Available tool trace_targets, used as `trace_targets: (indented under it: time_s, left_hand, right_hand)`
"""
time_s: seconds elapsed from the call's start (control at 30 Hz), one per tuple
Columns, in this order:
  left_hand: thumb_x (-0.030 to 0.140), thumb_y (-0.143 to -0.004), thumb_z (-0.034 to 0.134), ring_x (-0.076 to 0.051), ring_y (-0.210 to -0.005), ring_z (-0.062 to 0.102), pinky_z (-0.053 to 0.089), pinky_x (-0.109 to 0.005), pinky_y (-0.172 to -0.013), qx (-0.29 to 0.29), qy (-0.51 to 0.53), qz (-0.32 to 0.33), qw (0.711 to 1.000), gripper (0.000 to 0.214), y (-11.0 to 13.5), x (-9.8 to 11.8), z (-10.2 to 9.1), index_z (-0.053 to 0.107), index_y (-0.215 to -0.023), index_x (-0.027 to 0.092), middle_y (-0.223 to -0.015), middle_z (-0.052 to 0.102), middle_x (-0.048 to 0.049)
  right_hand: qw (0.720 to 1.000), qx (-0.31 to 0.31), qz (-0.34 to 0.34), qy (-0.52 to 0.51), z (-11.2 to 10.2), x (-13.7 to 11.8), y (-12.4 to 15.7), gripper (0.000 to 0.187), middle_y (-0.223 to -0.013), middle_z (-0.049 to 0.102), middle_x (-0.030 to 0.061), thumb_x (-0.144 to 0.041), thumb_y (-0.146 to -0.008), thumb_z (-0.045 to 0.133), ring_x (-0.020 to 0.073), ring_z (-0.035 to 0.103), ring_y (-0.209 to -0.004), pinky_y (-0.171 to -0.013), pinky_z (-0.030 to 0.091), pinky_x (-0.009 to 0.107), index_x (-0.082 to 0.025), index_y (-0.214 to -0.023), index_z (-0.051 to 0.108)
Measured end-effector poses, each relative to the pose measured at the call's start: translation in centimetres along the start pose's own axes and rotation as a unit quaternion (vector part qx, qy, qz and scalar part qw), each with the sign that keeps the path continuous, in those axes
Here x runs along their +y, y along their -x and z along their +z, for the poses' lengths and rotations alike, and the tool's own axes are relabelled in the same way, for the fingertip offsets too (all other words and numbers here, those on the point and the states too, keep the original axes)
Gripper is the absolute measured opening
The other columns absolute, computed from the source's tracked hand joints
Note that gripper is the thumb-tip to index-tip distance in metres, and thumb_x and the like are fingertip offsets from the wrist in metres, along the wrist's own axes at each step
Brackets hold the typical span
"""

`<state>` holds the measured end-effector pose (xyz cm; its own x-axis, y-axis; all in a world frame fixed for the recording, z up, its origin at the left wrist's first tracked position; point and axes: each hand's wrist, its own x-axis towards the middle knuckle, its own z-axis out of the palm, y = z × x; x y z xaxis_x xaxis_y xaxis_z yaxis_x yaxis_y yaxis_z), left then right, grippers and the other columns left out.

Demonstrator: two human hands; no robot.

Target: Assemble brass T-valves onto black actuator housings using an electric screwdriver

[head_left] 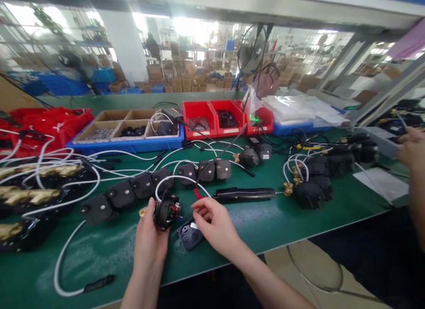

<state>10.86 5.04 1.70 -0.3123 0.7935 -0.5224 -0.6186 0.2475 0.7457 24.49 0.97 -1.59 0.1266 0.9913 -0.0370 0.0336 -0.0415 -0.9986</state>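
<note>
Gripping an opened black housing [162, 214] in the left hand [151, 239], bare circuit board [175, 209] facing right. Holding the right hand [215, 221] just beside, above a loose black cover [188, 236] on the tabletop [262, 229], near a red-tipped lead [198, 194]; cannot tell whether pinching anything. Best to steady the housing by its shell, spare the board from fingertip pressure, avoid tugging the looped white cable [181, 177].

My one view, head-worn, faces forward and down across the tabletop [265, 222] from its near edge. I see the left hand [151, 229] and right hand [215, 222] close, the far edge farther off.
</note>
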Motion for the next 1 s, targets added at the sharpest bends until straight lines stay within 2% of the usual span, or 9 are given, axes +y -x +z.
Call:
trace_targets:
  time_s: [0.1, 0.23, 0.3, 0.4, 0.47, 0.57, 0.67, 0.77, 1.0]
  left_hand:
    - [0.025, -0.088, 0.07, -0.01, -0.072, 0.065, 0.052, -0.018, -0.068, -0.009, -0.025, 0.081, 0.996, 0.01, -0.6, -0.4, -0.1, 0.07, -0.084, 0.016, -0.079, 0.072, 0.0018]
    - [0.038, -0.063, 0.089, -0.01, -0.072, 0.06, 0.047, -0.019, -0.07, -0.025, -0.053, 0.14, 0.988, 0.034, -1.5, -0.7, -0.4, 0.071, -0.081, 0.015, -0.074, 0.07, 0.004]
    - [0.045, -0.052, 0.093, -0.01, -0.073, 0.06, 0.047, -0.02, -0.072, -0.029, -0.062, 0.151, 0.986, 0.046, -1.6, -0.8, -0.5, 0.071, -0.08, 0.016, -0.074, 0.07, 0.0043]
    - [0.049, -0.042, 0.095, -0.011, -0.071, 0.06, 0.048, -0.021, -0.07, -0.03, -0.072, 0.15, 0.986, 0.054, -1.5, -0.5, -0.3, 0.072, -0.078, 0.016, -0.073, 0.07, 0.0043]
    - [0.047, -0.042, 0.095, -0.011, -0.069, 0.06, 0.048, -0.021, -0.068, -0.026, -0.076, 0.145, 0.986, 0.053, -1.2, -0.2, 0.0, 0.071, -0.077, 0.016, -0.072, 0.07, 0.0044]
    - [0.039, -0.06, 0.089, -0.009, -0.066, 0.06, 0.048, -0.018, -0.064, -0.013, -0.077, 0.133, 0.988, 0.034, -0.5, 0.6, 0.5, 0.07, -0.074, 0.015, -0.069, 0.069, 0.0042]
    - [0.027, -0.085, 0.072, -0.009, -0.065, 0.062, 0.05, -0.017, -0.061, 0.004, -0.076, 0.114, 0.991, 0.016, 0.4, 1.4, 1.2, 0.07, -0.073, 0.015, -0.07, 0.07, 0.0033]
    - [0.022, -0.094, 0.063, -0.009, -0.067, 0.066, 0.053, -0.018, -0.059, 0.018, -0.076, 0.097, 0.992, 0.02, 1.5, 2.2, 2.0, 0.071, -0.077, 0.017, -0.073, 0.072, 0.0033]
    - [0.03, -0.1, 0.059, -0.011, -0.069, 0.071, 0.059, -0.019, -0.056, 0.035, -0.075, 0.082, 0.993, 0.023, 3.6, 3.3, 4.0, 0.073, -0.083, 0.021, -0.076, 0.073, 0.0053]
  right_hand:
    - [1.0, 0.001, -0.004, 0.027, -0.3, 0.1, 0.3, 0.016, -0.09, 0.064, 0.005, -0.023, -0.083, 0.059, 0.0132, 0.062, -0.074, -0.062, 0.05, 0.024, -0.015, -0.094, 0.069]
    - [0.997, -0.037, -0.024, 0.07, -1.7, -0.6, 0.8, 0.027, -0.104, 0.064, 0.0069, -0.014, -0.077, 0.064, 0.0165, 0.064, -0.085, -0.069, 0.054, 0.028, -0.016, -0.104, 0.07]
    - [0.984, -0.098, -0.053, 0.142, -2.6, -1.3, 1.3, 0.048, -0.12, 0.063, 0.0095, -0.011, -0.074, 0.071, 0.0224, 0.063, -0.106, -0.089, 0.056, 0.036, -0.016, -0.122, 0.068]
    - [0.935, -0.204, -0.087, 0.276, -3.4, -2.1, 1.8, 0.08, -0.142, 0.055, 0.0136, -0.011, -0.069, 0.081, 0.0316, 0.048, -0.134, -0.118, 0.041, 0.049, -0.013, -0.144, 0.053]
    - [0.916, -0.232, -0.09, 0.316, -3.6, -2.2, 1.9, 0.08, -0.142, 0.055, 0.0144, -0.009, -0.071, 0.08, 0.0325, 0.047, -0.133, -0.119, 0.04, 0.05, -0.011, -0.145, 0.051]
    - [0.916, -0.224, -0.091, 0.32, -3.5, -2.1, 1.5, 0.053, -0.126, 0.062, 0.0131, -0.009, -0.075, 0.075, 0.0299, 0.055, -0.119, -0.107, 0.049, 0.047, -0.012, -0.126, 0.062]
    - [0.948, -0.198, -0.079, 0.237, -3.4, -1.9, 1.3, 0.049, -0.119, 0.064, 0.0104, -0.008, -0.068, 0.076, 0.0277, 0.059, -0.113, -0.103, 0.051, 0.044, -0.015, -0.115, 0.062]
    - [0.985, -0.166, -0.027, 0.026, -3.0, -1.6, 1.3, 0.059, -0.122, 0.065, 0.0072, -0.009, -0.065, 0.076, 0.0243, 0.063, -0.114, -0.103, 0.051, 0.04, -0.019, -0.12, 0.059]
    - [0.938, -0.071, 0.047, -0.337, 0.4, -0.8, 1.2, 0.058, -0.108, 0.068, 0.0041, -0.028, -0.061, 0.089, 0.0174, 0.066, -0.098, -0.082, 0.052, 0.028, -0.02, -0.11, 0.058]
